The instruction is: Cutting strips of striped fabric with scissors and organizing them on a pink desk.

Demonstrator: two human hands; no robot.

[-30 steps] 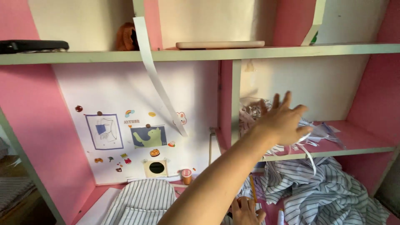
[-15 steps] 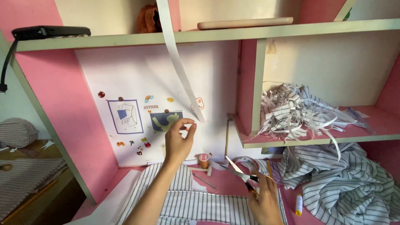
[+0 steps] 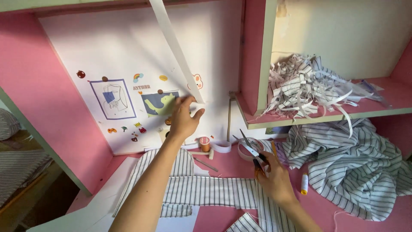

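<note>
A pink desk (image 3: 223, 217) with white shelving fills the view. A white back panel (image 3: 107, 47) carries small stickers and two pictures. On the right, a heap of striped cloth (image 3: 356, 167) lies on the desk, and above it a shelf (image 3: 386, 112) holds a pile of striped scraps (image 3: 309, 88). Cut striped pieces (image 3: 201, 189) lie flat in the middle of the desk. A long white strip (image 3: 174, 43) hangs slanting down across the panel; the left hand (image 3: 182, 122) is raised and pinches its lower end between thumb and fingers. The right hand (image 3: 277, 182) rests low on the desk, closed around the handles of scissors (image 3: 253, 150), whose blades point up and left, slightly parted. A tape roll (image 3: 246, 150) lies just behind the blades, a thread spool (image 3: 205, 144) stands near the panel, and a small white tube (image 3: 304, 184) lies beside the right hand.
</note>
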